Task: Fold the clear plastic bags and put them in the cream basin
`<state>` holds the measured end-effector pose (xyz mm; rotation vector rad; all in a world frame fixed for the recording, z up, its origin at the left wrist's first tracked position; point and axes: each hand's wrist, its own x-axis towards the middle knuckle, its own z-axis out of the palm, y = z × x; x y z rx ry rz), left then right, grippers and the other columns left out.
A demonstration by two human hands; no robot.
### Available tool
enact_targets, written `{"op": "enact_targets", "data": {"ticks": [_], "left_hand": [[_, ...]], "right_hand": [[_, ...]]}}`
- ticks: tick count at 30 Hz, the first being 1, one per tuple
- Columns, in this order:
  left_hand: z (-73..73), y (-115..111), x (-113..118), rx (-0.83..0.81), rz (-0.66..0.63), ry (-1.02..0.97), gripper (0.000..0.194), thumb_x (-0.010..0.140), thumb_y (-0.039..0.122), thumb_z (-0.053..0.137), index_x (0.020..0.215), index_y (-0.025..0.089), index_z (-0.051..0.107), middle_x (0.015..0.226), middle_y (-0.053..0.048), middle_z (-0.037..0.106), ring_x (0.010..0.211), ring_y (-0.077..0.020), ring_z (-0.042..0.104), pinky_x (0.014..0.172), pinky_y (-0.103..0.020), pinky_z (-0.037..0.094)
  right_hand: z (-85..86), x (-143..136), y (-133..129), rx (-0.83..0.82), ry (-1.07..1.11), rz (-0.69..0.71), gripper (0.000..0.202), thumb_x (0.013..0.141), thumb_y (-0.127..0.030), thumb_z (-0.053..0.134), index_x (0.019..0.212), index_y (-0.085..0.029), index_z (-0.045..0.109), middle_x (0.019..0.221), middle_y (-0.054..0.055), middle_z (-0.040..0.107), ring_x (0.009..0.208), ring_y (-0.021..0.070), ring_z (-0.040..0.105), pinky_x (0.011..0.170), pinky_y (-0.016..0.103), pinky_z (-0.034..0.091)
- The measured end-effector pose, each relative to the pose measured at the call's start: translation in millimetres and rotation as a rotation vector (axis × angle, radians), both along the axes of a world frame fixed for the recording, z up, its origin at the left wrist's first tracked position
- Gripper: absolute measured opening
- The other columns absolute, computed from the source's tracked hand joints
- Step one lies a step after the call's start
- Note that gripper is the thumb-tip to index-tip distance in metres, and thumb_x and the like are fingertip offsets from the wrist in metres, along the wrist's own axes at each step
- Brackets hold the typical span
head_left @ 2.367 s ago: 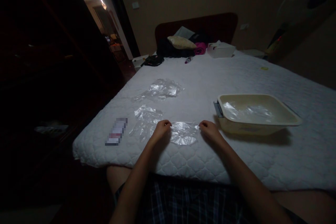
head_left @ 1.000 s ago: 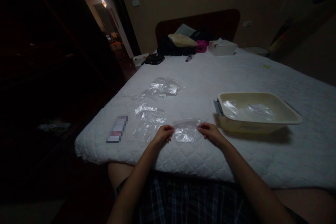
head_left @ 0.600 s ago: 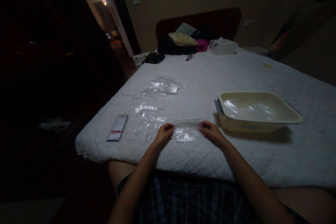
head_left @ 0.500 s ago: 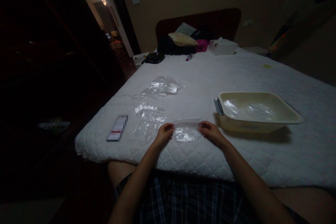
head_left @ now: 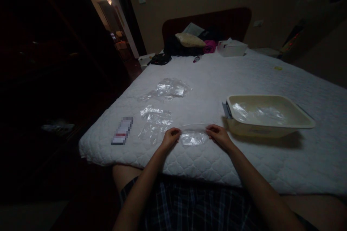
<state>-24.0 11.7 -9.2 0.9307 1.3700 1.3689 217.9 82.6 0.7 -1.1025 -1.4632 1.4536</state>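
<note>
Between my two hands a clear plastic bag (head_left: 193,138) is stretched flat, low over the white quilted bed (head_left: 189,166). My left hand (head_left: 171,138) pinches its left edge, and my right hand (head_left: 216,135) pinches the right one. More clear plastic bags (head_left: 155,117) lie crumpled to the left of my left hand. Behind them is another loose heap of clear bags (head_left: 173,88). To the right of my right hand stands a cream plastic tub (head_left: 260,130) with grey side handles, holding some shiny clear plastic (head_left: 267,113).
A blurred-out flat rectangle (head_left: 122,131) lies near the bed's left edge. Toward the headboard (head_left: 230,18) sit a pillow (head_left: 190,39), dark cloth, a pink roll (head_left: 209,46), a small bottle (head_left: 196,59) and a white box (head_left: 232,48). A small yellow item (head_left: 278,68) rests farther right.
Both hands keep their pinch on the bag, whose top edge now bows slightly differently. The whole view has shifted a little; everything else stays in place.
</note>
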Motion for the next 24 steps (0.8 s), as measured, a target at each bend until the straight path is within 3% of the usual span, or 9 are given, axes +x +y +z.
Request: {"op": "enact_targets", "data": {"ticks": [4, 7, 10, 14, 20, 24], "left_hand": [[0.9, -0.6, -0.3, -0.014, 0.003, 0.049, 0.024, 0.056, 0.028, 0.067, 0.072, 0.014, 0.056, 0.049, 0.006, 0.050, 0.036, -0.0048, 0.044, 0.035, -0.016, 0.032], [2.4, -2.3, 0.2, -0.041, 0.010, 0.091, 0.023, 0.060, 0.029, 0.064, 0.075, 0.014, 0.056, 0.045, 0.006, 0.049, 0.033, -0.0048, 0.042, 0.032, -0.014, 0.027], [3.6, -3.6, 0.1, -0.050, 0.017, 0.111, 0.022, 0.060, 0.027, 0.063, 0.076, 0.014, 0.056, 0.044, 0.006, 0.049, 0.033, -0.0051, 0.043, 0.032, -0.014, 0.027], [4.9, -3.6, -0.5, -0.043, 0.019, 0.128, 0.022, 0.060, 0.027, 0.062, 0.076, 0.013, 0.057, 0.045, 0.005, 0.050, 0.035, -0.0066, 0.046, 0.032, -0.015, 0.030], [4.7, -3.4, -0.2, -0.048, 0.032, 0.011, 0.024, 0.058, 0.029, 0.065, 0.074, 0.013, 0.058, 0.049, 0.003, 0.053, 0.042, -0.0090, 0.052, 0.035, -0.016, 0.035], [7.3, -7.0, -3.9, -0.053, -0.013, -0.064, 0.027, 0.059, 0.028, 0.063, 0.081, 0.013, 0.059, 0.062, -0.001, 0.058, 0.053, -0.0126, 0.058, 0.040, -0.018, 0.039]], "right_hand": [[-3.1, 2.0, -0.2, 0.062, -0.031, 0.015, 0.033, 0.062, -0.040, 0.068, 0.082, -0.015, 0.060, 0.060, -0.002, 0.055, 0.044, 0.0077, 0.044, 0.036, 0.019, 0.033], [-1.6, 2.7, 0.2, 0.133, -0.035, -0.002, 0.033, 0.062, -0.040, 0.067, 0.083, -0.015, 0.061, 0.071, 0.002, 0.059, 0.049, 0.0091, 0.048, 0.040, 0.021, 0.036], [-0.7, 3.9, -0.2, 0.214, -0.053, -0.020, 0.028, 0.062, -0.038, 0.067, 0.078, -0.016, 0.062, 0.081, 0.005, 0.061, 0.064, 0.0142, 0.056, 0.054, 0.025, 0.045], [-1.0, 6.3, -3.3, 0.228, -0.067, -0.004, 0.025, 0.062, -0.036, 0.068, 0.077, -0.017, 0.062, 0.077, 0.004, 0.063, 0.074, 0.0190, 0.059, 0.071, 0.034, 0.047], [3.7, 6.4, -7.2, 0.303, -0.102, 0.013, 0.019, 0.065, -0.035, 0.064, 0.073, -0.017, 0.063, 0.077, 0.004, 0.061, 0.072, 0.0181, 0.057, 0.065, 0.030, 0.045], [4.1, 6.1, -7.5, 0.350, -0.127, -0.006, 0.014, 0.066, -0.030, 0.062, 0.073, -0.018, 0.064, 0.076, 0.004, 0.061, 0.070, 0.0173, 0.056, 0.063, 0.029, 0.044]]}}
